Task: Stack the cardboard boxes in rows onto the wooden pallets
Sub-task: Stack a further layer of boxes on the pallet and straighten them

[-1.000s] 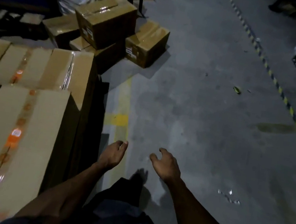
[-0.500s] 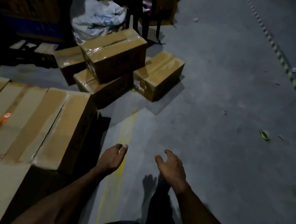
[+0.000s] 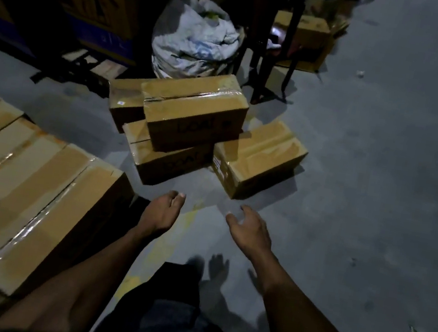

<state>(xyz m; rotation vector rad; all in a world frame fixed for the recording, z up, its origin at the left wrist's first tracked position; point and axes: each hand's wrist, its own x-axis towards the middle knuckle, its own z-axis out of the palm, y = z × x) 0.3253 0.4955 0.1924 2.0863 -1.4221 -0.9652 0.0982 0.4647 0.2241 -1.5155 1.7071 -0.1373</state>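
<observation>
Brown taped cardboard boxes (image 3: 194,116), piled.

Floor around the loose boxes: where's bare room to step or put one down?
Bare concrete lies right of the rightmost loose box, and between both hands and that pile. Crowded behind: white sack, chair legs. Stacked boxes fill the left.

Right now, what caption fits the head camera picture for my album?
Empty left hand and right hand reach toward loose cardboard boxes on the floor.

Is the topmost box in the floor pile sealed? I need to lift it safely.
Sealed: glossy tape runs along the closed flaps of the top box.
</observation>
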